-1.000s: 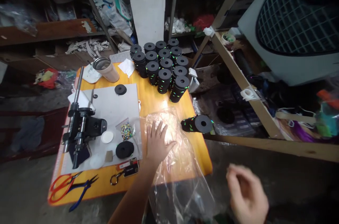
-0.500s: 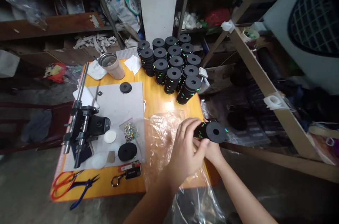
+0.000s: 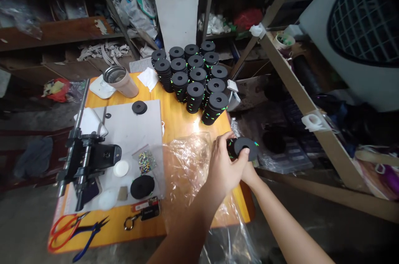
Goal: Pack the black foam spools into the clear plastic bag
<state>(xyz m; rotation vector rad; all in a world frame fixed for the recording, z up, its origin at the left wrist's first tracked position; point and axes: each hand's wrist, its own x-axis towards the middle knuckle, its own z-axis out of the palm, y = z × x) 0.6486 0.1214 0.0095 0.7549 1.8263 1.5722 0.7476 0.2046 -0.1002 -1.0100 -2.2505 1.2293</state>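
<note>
A stack of black foam discs with centre holes [image 3: 245, 146] is held over the table's right edge, tilted so its end faces me. My left hand [image 3: 226, 160] is closed round its left side, thumb pressed on the end disc by the hole. Beneath and behind it is my right hand [image 3: 248, 173], gripping from below, its fingers mostly hidden. Small green and blue bits stick out of the discs. Upright stacks of similar black discs [image 3: 195, 90] stand in rows at the back right. Under my left arm lies a clear plastic bag [image 3: 183, 168].
A metal clamp-like tool [image 3: 85, 158], a bag of coloured beads [image 3: 146, 161] and a black spool [image 3: 142, 186] lie on the left. Orange-handled scissors [image 3: 64, 230] and blue pliers [image 3: 90, 237] are near the front edge. An open cup [image 3: 126, 85] stands behind. A wooden frame [image 3: 311, 122] rises at right.
My left thumb has moved from beside the stack onto its end disc, near the hole. The view has shifted, so the table sits further left.
</note>
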